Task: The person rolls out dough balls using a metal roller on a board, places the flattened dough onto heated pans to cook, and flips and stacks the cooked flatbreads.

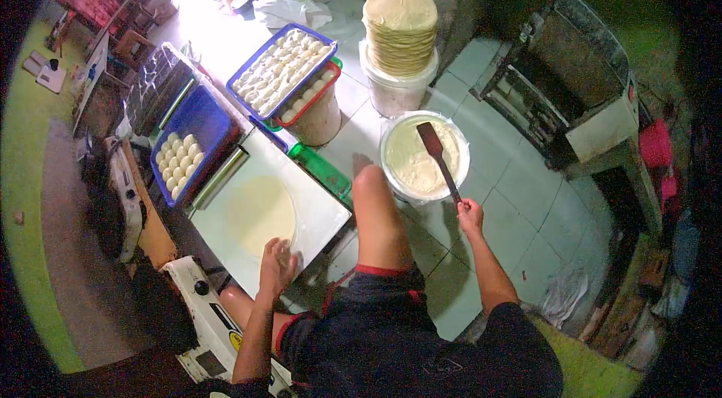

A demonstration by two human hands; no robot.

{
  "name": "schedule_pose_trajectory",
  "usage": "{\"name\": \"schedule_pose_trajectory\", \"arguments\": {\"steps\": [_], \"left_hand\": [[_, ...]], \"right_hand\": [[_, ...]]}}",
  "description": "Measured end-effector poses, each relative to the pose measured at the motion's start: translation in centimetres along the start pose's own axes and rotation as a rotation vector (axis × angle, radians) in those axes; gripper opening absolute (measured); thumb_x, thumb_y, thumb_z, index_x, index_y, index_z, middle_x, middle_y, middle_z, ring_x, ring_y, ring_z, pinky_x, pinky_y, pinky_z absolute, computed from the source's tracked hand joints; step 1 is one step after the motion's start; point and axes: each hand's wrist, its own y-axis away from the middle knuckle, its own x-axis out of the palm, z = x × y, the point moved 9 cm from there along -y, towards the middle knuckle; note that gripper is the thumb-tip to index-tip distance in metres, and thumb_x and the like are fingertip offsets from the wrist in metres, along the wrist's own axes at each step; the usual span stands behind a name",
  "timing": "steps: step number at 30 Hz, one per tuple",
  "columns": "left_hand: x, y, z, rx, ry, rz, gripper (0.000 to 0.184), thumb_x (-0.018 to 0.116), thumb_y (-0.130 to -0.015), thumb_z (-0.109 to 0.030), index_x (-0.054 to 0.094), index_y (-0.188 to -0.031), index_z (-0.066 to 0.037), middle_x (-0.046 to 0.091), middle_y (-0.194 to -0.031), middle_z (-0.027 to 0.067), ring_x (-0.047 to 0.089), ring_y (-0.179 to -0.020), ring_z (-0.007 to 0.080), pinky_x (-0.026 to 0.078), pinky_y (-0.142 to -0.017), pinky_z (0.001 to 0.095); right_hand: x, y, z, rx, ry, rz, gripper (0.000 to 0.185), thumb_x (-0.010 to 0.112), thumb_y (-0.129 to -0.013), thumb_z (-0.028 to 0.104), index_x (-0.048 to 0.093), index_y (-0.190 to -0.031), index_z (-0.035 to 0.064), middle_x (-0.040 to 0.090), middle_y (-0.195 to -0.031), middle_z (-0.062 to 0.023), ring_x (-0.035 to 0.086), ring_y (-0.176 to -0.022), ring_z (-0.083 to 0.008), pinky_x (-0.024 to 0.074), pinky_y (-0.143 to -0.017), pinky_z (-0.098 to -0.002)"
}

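Observation:
My right hand (471,217) is closed around the handle of a dark brown spatula (430,141). The spatula's blade is over a round tub (389,166) of pale, creamy paste (418,172), lined with clear plastic. A thin, round dough sheet (263,206) lies flat on a white board (214,229) to the left. At the near edge of that sheet is my left hand (278,266), its fingers apart and nothing seen in them. Whether its fingertips touch the dough I cannot tell.
Behind the tub, a tall stack of flat dough rounds (401,37) stands on a white bucket (397,86). Blue trays hold dough balls (179,161) and shaped dough pieces (282,71). A metal rolling pin (218,178) lies at the board's far edge. A metal machine (571,74) stands right.

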Motion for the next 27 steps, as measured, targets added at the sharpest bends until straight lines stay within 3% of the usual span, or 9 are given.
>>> {"name": "schedule_pose_trajectory", "arguments": {"steps": [5, 6, 8, 11, 14, 16, 19, 24, 27], "left_hand": [[1.2, 1.9, 0.7, 0.159, -0.213, 0.058, 0.049, 0.071, -0.082, -0.013, 0.052, -0.126, -0.001, 0.039, -0.143, 0.0279, 0.043, -0.131, 0.0488, 0.041, -0.108, 0.0479], [1.3, 1.9, 1.1, 0.160, -0.269, 0.069, 0.045, 0.069, -0.084, -0.013, 0.052, -0.123, 0.000, 0.042, -0.140, 0.0283, 0.044, -0.128, 0.0493, 0.041, -0.106, 0.0492], [0.7, 1.2, 1.8, 0.150, -0.384, 0.086, 0.036, 0.063, -0.087, -0.012, 0.051, -0.118, 0.001, 0.046, -0.134, 0.0291, 0.047, -0.123, 0.0504, 0.043, -0.102, 0.0517], [-4.3, -2.7, 5.7, -0.237, -0.122, 0.098, 0.022, 0.057, -0.090, -0.011, 0.049, -0.107, 0.001, 0.058, -0.108, 0.0287, 0.056, -0.102, 0.0493, 0.044, -0.088, 0.0556], [-10.6, -8.2, 11.2, -0.162, -0.242, -0.052, 0.020, 0.055, -0.094, -0.015, 0.045, -0.105, -0.002, 0.062, -0.077, 0.0217, 0.062, -0.078, 0.0436, 0.042, -0.079, 0.0574], [-17.8, -12.2, 9.6, 0.005, -0.483, -0.331, 0.019, 0.053, -0.095, -0.015, 0.045, -0.108, -0.003, 0.064, -0.079, 0.0184, 0.063, -0.079, 0.0422, 0.043, -0.085, 0.0566], [-27.3, -18.3, 10.5, -0.107, -0.670, -0.415, 0.019, 0.055, -0.096, -0.020, 0.052, -0.108, -0.006, 0.065, -0.095, 0.0194, 0.064, -0.097, 0.0389, 0.030, -0.106, 0.0678], [-35.6, -18.2, 1.8, 0.108, -0.777, -0.813, 0.032, 0.065, -0.089, -0.022, 0.055, -0.116, -0.007, 0.060, -0.117, 0.0157, 0.057, -0.117, 0.0349, 0.027, -0.111, 0.0674], [-29.1, -15.6, 5.1, -0.027, -0.252, -0.515, 0.040, 0.072, -0.084, -0.017, 0.060, -0.121, -0.005, 0.065, -0.119, 0.0196, 0.063, -0.110, 0.0356, 0.049, -0.096, 0.0455]], "right_hand": [[2.8, -0.4, 0.9, -0.047, 0.044, -0.036, 0.024, 0.065, -0.092, 0.020, 0.065, -0.108, 0.0016, 0.066, -0.074, -0.0050, 0.061, -0.054, -0.0140, 0.0503, -0.049, -0.0303], [3.1, 0.6, 1.5, 0.206, -0.042, 0.089, 0.028, 0.067, -0.089, 0.022, 0.062, -0.109, 0.0026, 0.065, -0.078, -0.0073, 0.063, -0.064, -0.0183, 0.0528, -0.058, -0.0346], [1.5, 1.1, 3.8, 0.001, 0.151, -0.096, 0.029, 0.068, -0.088, 0.022, 0.062, -0.109, 0.0032, 0.064, -0.081, -0.0089, 0.064, -0.072, -0.0215, 0.0528, -0.066, -0.0373], [-0.2, 1.3, 9.4, -0.173, 0.165, -0.247, 0.029, 0.069, -0.087, 0.021, 0.063, -0.109, 0.0024, 0.064, -0.089, -0.0116, 0.063, -0.083, -0.0267, 0.0518, -0.078, -0.0387], [2.3, 2.4, 22.4, -0.376, 0.002, -0.071, 0.020, 0.064, -0.090, 0.013, 0.066, -0.105, 0.0008, 0.068, -0.099, -0.0130, 0.065, -0.090, -0.0255, 0.0525, -0.083, -0.0366], [6.9, 5.4, 33.8, -0.492, -0.022, 0.158, 0.019, 0.062, -0.092, 0.010, 0.067, -0.105, -0.0018, 0.072, -0.099, -0.0134, 0.069, -0.087, -0.0251, 0.0547, -0.080, -0.0354], [19.1, 10.4, 44.8, -0.535, -0.043, 0.585, 0.020, 0.063, -0.091, 0.014, 0.073, -0.100, 0.0004, 0.073, -0.101, -0.0181, 0.071, -0.093, -0.0265, 0.0544, -0.084, -0.0349], [38.8, 17.0, 53.2, -1.076, 0.059, 0.770, 0.017, 0.062, -0.088, 0.015, 0.073, -0.090, 0.0014, 0.070, -0.092, -0.0195, 0.064, -0.096, -0.0361, 0.0498, -0.089, -0.0465], [44.4, 20.1, 54.5, -1.258, 0.051, 0.816, 0.014, 0.063, -0.085, 0.014, 0.072, -0.084, 0.0027, 0.066, -0.090, -0.0201, 0.062, -0.092, -0.0363, 0.0491, -0.084, -0.0467]]}}
